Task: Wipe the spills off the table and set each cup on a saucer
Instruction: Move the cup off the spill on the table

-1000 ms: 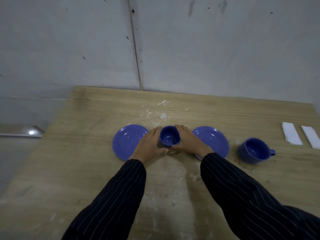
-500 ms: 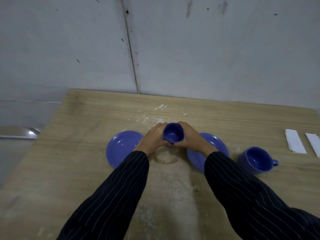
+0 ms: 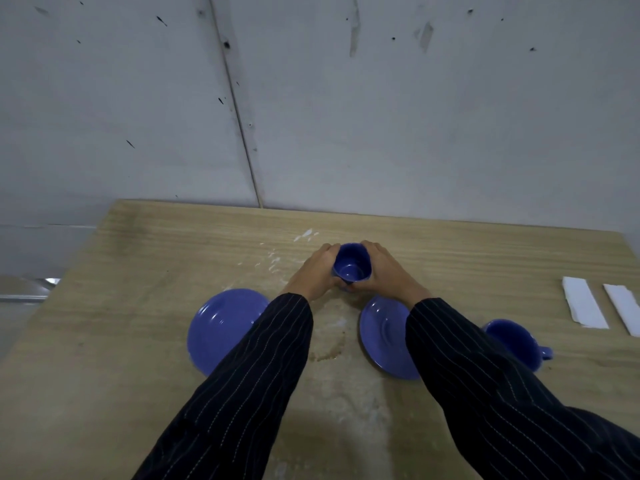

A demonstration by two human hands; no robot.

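A small blue cup (image 3: 350,266) is held between my left hand (image 3: 317,271) and my right hand (image 3: 384,271), lifted above the wooden table (image 3: 138,306), beyond the two saucers. One blue saucer (image 3: 221,327) lies to the left, partly under my left sleeve. The other saucer (image 3: 384,337) lies to the right, partly under my right sleeve. A second blue cup (image 3: 516,341) with a handle stands on the table right of that saucer. A brown ring stain (image 3: 329,348) marks the table between the saucers. White spill specks (image 3: 277,258) lie further back.
Two white folded tissues (image 3: 583,306) (image 3: 625,311) lie at the table's right edge. A grey wall rises just behind the table. Pale smears (image 3: 356,403) spread over the near middle of the tabletop.
Both hands have lifted the small cup off the table and carried it away from me, baring the brown ring where it stood. The camera has tilted.
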